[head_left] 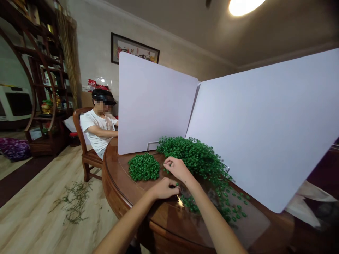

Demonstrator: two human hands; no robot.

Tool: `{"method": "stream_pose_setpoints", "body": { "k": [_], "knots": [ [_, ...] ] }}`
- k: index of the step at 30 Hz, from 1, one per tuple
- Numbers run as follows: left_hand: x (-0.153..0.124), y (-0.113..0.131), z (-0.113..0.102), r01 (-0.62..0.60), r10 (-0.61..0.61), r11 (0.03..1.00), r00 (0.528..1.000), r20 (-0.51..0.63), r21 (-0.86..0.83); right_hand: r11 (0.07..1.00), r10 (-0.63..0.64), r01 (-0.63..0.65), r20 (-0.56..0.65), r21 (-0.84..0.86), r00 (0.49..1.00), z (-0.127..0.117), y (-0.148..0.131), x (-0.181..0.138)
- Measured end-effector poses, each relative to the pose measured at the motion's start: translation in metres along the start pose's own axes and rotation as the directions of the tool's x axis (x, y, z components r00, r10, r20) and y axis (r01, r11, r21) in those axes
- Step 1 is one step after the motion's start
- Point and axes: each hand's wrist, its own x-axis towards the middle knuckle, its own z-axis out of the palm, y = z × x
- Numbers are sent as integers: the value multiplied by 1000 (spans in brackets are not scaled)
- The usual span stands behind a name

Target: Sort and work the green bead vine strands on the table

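Observation:
Two heaps of small green plastic sprigs lie on the round wooden table. The smaller heap sits to the left and the larger heap spreads back against the white boards. My right hand is curled at the near edge of the larger heap, fingertips pinched together among the green pieces. My left hand rests closed on the tabletop just below it, pinching a small green piece. Loose green bits trail off to the right.
Two white foam boards stand upright behind the heaps. Another person sits on a wooden chair beyond the left board. Green stem scraps litter the wooden floor. A wooden shelf unit stands at the far left.

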Motion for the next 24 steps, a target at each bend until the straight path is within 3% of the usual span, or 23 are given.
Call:
{"method": "stream_pose_setpoints", "body": {
  "k": [3,6,14,21,24],
  "knots": [
    [0,0,-1,5,-5,1000,1000,-6,-2,945,16,-48,99,323,995,5,-9,15],
    [0,-1,-1,24,-24,1000,1000,-1,-11,898,31,-65,84,434,996,-2,-2,9],
    [5,-4,-1,25,-21,988,999,28,-154,977,-190,175,129,118,973,-40,21,-69],
    [3,5,-3,76,-76,976,997,6,-205,982,-178,176,30,68,984,-27,33,-82],
    [2,6,-3,58,-60,978,998,-4,-199,979,-197,196,-21,-60,980,-21,34,-84]
  ]
}}
